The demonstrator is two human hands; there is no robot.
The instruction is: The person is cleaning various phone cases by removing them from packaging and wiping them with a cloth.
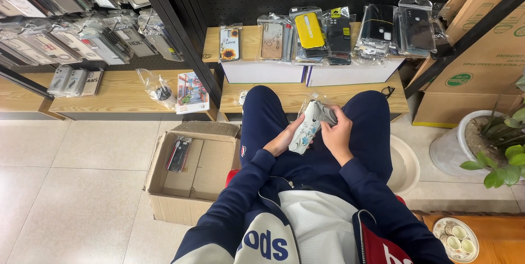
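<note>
I sit with a white phone case (306, 127) with a floral print held over my lap, between my knees. My left hand (281, 142) supports it from below and the left. My right hand (334, 133) grips its upper right end, where a crinkled clear plastic sleeve (326, 112) sticks out. Both sleeves are dark blue.
An open cardboard box (188, 174) with a few packaged cases stands on the tiled floor at my left. A low wooden shelf (306, 95) ahead carries white boxes and rows of packaged phone cases (309, 31). A potted plant (492, 144) and cartons (481, 67) are at right.
</note>
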